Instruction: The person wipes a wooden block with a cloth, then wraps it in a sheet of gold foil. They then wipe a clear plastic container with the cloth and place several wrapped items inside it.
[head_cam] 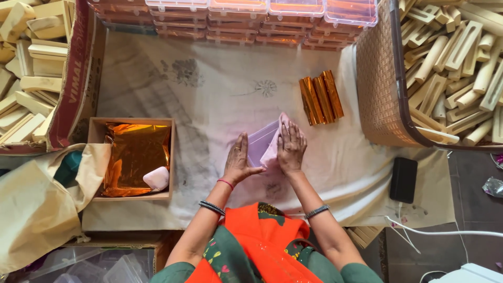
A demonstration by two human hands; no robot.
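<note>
Clear plastic box (pixel 260 142) sits on the white cloth (pixel 209 89) dead centre, just in front of the person — steady base for both hands. Left hand (pixel 238 161) flat, fingers spread, bracing the box's near-left edge. Right hand (pixel 291 147) also flat, pressing a pink cloth (pixel 272 149) onto the box. Wrapped gold sticks (pixel 320 97) lie near, up-right — within reach; box of gold foil (pixel 133 157) off left.

Your left hand (pixel 238 162) and right hand (pixel 291 147) press a pale pink cloth (pixel 272 149) on a clear, lilac-tinted box (pixel 260 142). Beyond your right hand lie glossy orange-gold rolls (pixel 321 98). Left of your left hand, orange foil (pixel 135 157) fills a brown carton (pixel 96 131). Beneath is a white sheet (pixel 209 94) with a faint grey floral print.
</note>
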